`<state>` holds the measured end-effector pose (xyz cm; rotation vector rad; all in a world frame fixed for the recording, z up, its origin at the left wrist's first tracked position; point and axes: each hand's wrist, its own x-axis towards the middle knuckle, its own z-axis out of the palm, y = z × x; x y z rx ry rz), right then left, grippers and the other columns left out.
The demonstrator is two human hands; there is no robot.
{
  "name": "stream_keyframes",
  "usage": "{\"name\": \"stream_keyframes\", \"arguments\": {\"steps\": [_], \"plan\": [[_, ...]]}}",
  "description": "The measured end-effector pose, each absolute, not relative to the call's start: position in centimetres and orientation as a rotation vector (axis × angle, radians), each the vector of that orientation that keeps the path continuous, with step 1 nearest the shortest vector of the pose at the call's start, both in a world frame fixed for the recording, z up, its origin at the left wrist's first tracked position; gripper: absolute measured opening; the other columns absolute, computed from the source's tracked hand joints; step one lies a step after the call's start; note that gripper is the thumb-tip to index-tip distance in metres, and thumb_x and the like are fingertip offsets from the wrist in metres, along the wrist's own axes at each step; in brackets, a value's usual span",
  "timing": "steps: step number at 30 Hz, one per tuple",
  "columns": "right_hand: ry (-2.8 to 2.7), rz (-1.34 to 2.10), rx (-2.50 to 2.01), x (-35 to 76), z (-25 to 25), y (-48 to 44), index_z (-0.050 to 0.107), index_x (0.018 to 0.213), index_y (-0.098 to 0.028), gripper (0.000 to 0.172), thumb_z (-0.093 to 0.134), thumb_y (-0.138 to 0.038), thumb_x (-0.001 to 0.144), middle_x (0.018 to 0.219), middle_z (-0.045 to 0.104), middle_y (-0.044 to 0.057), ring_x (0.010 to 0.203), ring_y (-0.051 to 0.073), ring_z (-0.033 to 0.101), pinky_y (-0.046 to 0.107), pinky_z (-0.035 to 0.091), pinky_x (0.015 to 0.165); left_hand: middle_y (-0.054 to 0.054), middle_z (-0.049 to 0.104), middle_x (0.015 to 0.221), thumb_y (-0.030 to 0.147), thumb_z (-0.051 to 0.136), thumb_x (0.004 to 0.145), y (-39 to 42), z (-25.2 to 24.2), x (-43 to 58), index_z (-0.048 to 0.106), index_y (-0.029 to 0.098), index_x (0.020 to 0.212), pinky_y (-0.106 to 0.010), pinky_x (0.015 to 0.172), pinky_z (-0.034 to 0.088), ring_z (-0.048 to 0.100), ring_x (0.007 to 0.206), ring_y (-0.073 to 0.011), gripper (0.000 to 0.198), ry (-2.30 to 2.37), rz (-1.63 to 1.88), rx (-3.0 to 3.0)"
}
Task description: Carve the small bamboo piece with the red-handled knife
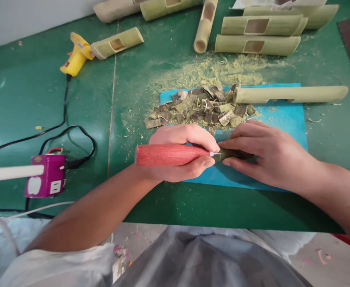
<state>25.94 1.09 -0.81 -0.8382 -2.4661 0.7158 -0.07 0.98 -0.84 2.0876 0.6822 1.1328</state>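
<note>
My left hand is closed round a hand tool with a red wooden handle. A short bit of its metal shank shows at the fingertips; the working end is hidden, so I cannot tell its kind. Facing it, my right hand is closed on a small dark green bamboo piece, mostly covered by the fingers. The tool's metal meets this piece between the two hands. Both hands are over a blue sheet. Beyond them lies a heap of bamboo chips, with a notched bamboo tube to its right.
Several bamboo tubes with cut windows lie along the back of the green table. At left are a yellow glue gun beside another windowed tube, and a purple power box with black cables. Pale dust is scattered behind the chips.
</note>
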Motion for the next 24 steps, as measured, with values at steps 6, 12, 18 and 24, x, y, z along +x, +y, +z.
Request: {"name": "stream_keyframes", "arguments": {"steps": [6, 12, 18, 24], "plan": [[-2.467, 0.752, -0.864, 25.9, -0.72, 1.09, 0.085, 0.113, -0.025, 0.023, 0.065, -0.033, 0.105, 0.097, 0.076, 0.009, 0.087, 0.025, 0.068, 0.039, 0.054, 0.076, -0.002, 0.087, 0.093, 0.034, 0.084, 0.094, 0.98, -0.52, -0.03, 0.076, 0.026, 0.094, -0.027, 0.077, 0.069, 0.084, 0.085, -0.0169, 0.011, 0.686, 1.108, 2.122], [-2.451, 0.726, -0.842, 25.9, -0.89, 0.99, 0.084, 0.112, -0.022, 0.022, 0.066, -0.032, 0.105, 0.096, 0.075, 0.008, 0.086, 0.025, 0.068, 0.038, 0.053, 0.075, 0.0, 0.085, 0.086, 0.018, 0.078, 0.091, 0.69, 0.03, 0.56, 0.072, 0.026, 0.085, -0.026, 0.069, 0.067, 0.082, 0.077, -0.0157, 0.012, 0.661, 1.122, 2.093], [-2.449, 0.708, -0.858, 25.84, -0.94, 0.86, 0.084, 0.112, -0.023, 0.022, 0.065, -0.032, 0.105, 0.098, 0.076, 0.009, 0.087, 0.026, 0.068, 0.04, 0.053, 0.076, 0.0, 0.08, 0.074, 0.019, 0.074, 0.091, 0.44, -0.11, 0.47, 0.065, 0.024, 0.075, -0.024, 0.057, 0.061, 0.077, 0.065, -0.0135, 0.019, 0.711, 1.234, 2.071], [-2.456, 0.689, -0.84, 25.88, -1.03, 0.94, 0.084, 0.113, -0.02, 0.023, 0.067, -0.032, 0.105, 0.097, 0.076, 0.009, 0.087, 0.025, 0.067, 0.038, 0.052, 0.075, 0.002, 0.075, 0.067, 0.025, 0.071, 0.095, 0.43, -0.64, 0.33, 0.061, 0.022, 0.072, -0.021, 0.055, 0.057, 0.072, 0.059, -0.0106, 0.026, 0.762, 1.364, 2.045]]}}
